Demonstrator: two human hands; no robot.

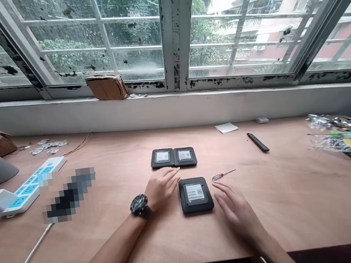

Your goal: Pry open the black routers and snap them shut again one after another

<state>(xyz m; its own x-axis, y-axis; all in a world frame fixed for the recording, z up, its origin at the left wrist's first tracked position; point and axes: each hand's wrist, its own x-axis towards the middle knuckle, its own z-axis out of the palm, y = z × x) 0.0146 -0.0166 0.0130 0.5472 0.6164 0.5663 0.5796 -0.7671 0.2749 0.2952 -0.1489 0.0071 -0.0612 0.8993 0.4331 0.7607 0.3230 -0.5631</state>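
A: Black rounded-square plastic unit [197,206] sits centre-near, between the hands. Handling?
B: Looks light and stiff. Grip its edges, clear of the white label [192,193]. Left hand [162,188] lies half-open, empty, just beside it; right hand [238,214] open, empty, on its right.
A: Containers?
B: Crinkled clear plastic bag [322,144], far right, holds shiny metal parts [339,120].

A square black device [196,195], perhaps a pocket router, lies flat, barcode label up.

The left hand [162,188] rests just beside a black square labelled device [196,194]; the open right hand [238,214] is near a red-handled screwdriver [223,175].
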